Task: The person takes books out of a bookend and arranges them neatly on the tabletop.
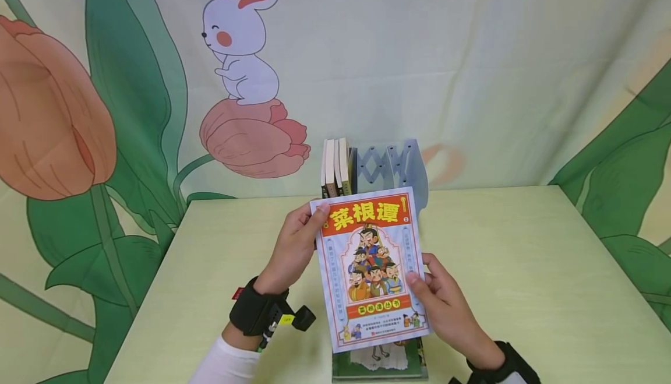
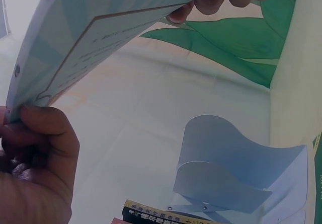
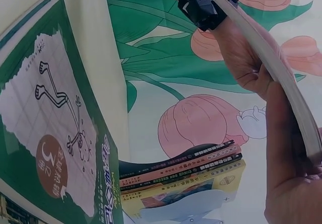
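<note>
Both hands hold a thin paperback book [image 1: 374, 267] with a light blue border, red title band and cartoon figures, its cover facing up. My left hand [image 1: 296, 238] pinches its upper left corner, thumb on the cover. Lower down on the right edge, my right hand [image 1: 445, 302] grips it, thumb on the front and fingers behind. The left wrist view shows the back cover [image 2: 110, 27] of the book; in the right wrist view its page edges [image 3: 282, 73] bend slightly. Beneath it lies a green book [image 1: 343, 366], mostly covered in the head view.
A blue-grey expanding book rack [image 1: 416, 168] stands at the table's back edge, with several upright books [image 1: 335, 165] at its left end. The green book tops a small stack [image 3: 30, 20]. Behind the pale table [image 1: 524, 267] hangs a cloth printed with a rabbit and tulips [image 1: 241, 75].
</note>
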Available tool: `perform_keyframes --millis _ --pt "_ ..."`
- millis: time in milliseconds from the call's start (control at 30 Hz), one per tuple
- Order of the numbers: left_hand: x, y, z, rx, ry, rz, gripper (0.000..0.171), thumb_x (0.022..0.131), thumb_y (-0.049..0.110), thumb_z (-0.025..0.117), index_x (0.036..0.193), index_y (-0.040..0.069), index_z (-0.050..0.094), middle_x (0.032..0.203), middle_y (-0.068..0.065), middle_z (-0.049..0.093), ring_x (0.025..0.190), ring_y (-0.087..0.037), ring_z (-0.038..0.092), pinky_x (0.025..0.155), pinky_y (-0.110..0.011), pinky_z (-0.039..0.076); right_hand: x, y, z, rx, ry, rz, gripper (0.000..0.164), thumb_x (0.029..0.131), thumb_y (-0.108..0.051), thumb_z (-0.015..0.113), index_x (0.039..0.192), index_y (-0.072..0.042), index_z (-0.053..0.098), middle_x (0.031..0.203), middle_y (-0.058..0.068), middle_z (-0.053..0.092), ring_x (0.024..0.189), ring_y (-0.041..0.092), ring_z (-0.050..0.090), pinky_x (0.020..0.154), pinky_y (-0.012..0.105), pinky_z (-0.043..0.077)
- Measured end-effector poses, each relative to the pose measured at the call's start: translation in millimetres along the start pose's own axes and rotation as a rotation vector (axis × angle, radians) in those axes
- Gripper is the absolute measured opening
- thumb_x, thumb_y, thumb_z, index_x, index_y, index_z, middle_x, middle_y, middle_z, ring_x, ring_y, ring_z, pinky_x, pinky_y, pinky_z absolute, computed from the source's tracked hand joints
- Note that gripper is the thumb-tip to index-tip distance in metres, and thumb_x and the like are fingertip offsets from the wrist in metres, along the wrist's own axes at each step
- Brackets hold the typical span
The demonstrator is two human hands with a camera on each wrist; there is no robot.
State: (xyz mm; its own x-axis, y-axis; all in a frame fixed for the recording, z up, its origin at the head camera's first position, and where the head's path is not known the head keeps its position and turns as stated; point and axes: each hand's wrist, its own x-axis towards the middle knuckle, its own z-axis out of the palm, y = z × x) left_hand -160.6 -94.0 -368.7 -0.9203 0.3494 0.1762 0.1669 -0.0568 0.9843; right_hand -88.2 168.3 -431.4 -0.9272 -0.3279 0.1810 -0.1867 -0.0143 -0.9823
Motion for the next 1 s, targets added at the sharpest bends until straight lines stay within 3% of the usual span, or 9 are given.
perform_keyframes --millis 300,500,633,1000 --pt "-9.6 -3.6 -1.0 0.090 0.045 0.006 0.037 0.104 0.033 0.048 0.130 0.008 0.053 0.103 -0.016 0.064 0.074 -0.017 0.063 0.058 -0.021 0.050 -2 1 1 -0.014 0.061 0.013 0.031 0.107 -0.021 0.039 0.135 -0.006 0.038 0.102 0.020 0.071 0.081 0.023 0.075 0.065 0.041 0.059" --pt "-22.4 -11.9 0.0 0.166 -0.010 0.011 0.030 0.104 0.025 0.049 0.128 0.007 0.054 0.101 -0.019 0.065 0.062 -0.019 0.060 0.053 -0.026 0.053 -3 1 1 -0.028 0.139 0.054 0.032 0.106 -0.024 0.040 0.134 -0.009 0.039 0.100 0.010 0.074 0.080 0.022 0.074 0.066 0.040 0.059" --pt "-28.0 -17.3 2.6 0.185 -0.042 0.002 0.031 0.103 0.023 0.050 0.131 0.008 0.053 0.102 -0.018 0.069 0.067 -0.021 0.066 0.056 -0.030 0.056 -3 2 1 -0.030 0.158 0.068 0.032 0.106 -0.025 0.041 0.134 -0.010 0.040 0.097 0.009 0.073 0.078 0.023 0.074 0.065 0.040 0.059" --pt "-31.1 -25.7 7.2 0.211 0.013 -0.031 0.032 0.103 0.020 0.050 0.132 0.006 0.054 0.099 -0.017 0.071 0.065 -0.020 0.065 0.058 -0.025 0.054 -2 5 0 -0.011 0.157 0.116 0.035 0.105 -0.022 0.046 0.135 -0.005 0.043 0.113 0.027 0.067 0.084 0.023 0.075 0.069 0.038 0.059"
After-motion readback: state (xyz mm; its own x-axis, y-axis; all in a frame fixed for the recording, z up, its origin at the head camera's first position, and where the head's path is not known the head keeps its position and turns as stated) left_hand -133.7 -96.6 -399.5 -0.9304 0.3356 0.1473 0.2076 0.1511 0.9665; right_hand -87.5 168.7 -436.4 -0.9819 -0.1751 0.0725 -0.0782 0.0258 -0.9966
